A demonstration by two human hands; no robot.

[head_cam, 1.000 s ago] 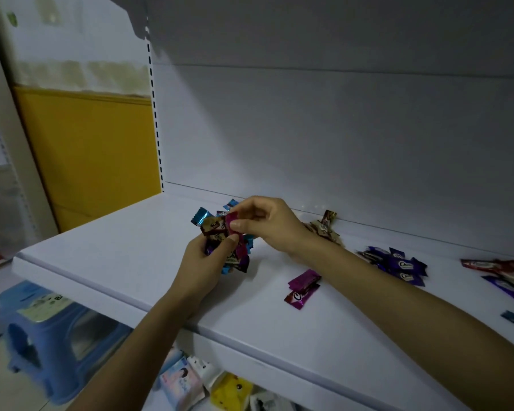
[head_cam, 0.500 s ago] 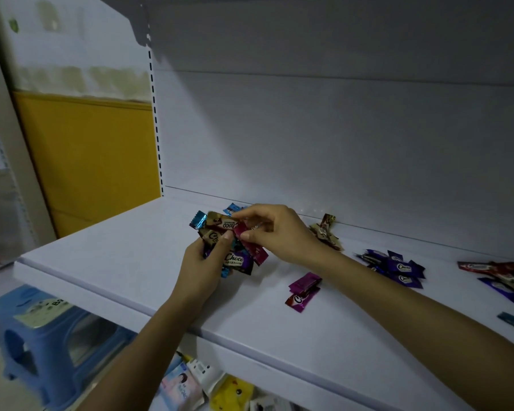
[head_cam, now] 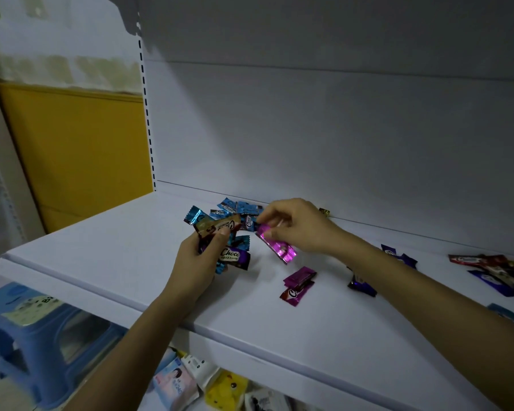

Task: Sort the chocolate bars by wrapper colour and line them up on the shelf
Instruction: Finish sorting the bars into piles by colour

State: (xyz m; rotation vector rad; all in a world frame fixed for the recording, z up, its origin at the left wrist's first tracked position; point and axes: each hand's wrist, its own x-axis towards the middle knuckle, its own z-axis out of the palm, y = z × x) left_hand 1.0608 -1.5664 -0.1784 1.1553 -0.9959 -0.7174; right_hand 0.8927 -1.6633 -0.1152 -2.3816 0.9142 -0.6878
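My left hand (head_cam: 201, 258) grips a mixed bunch of chocolate bars (head_cam: 227, 232) in blue, brown and purple wrappers above the white shelf (head_cam: 107, 250). My right hand (head_cam: 294, 225) pinches one end of a magenta bar (head_cam: 278, 246), which hangs down just right of the bunch. Two more magenta bars (head_cam: 298, 281) lie together on the shelf below it. A dark purple group (head_cam: 398, 256) lies partly behind my right forearm, with one dark bar (head_cam: 361, 286) in front. Red and dark blue bars (head_cam: 493, 266) lie at the far right.
A gold-wrapped bar (head_cam: 324, 212) peeks out behind my right hand at the back panel. A blue plastic stool (head_cam: 39, 330) stands at the lower left. Packets of goods (head_cam: 190, 381) lie on the level below. A yellow wall panel (head_cam: 77, 155) is at the left.
My right hand has drawn the magenta bar out of the bunch and moved it right, clear of the other wrappers. My left hand keeps its hold on the bunch.
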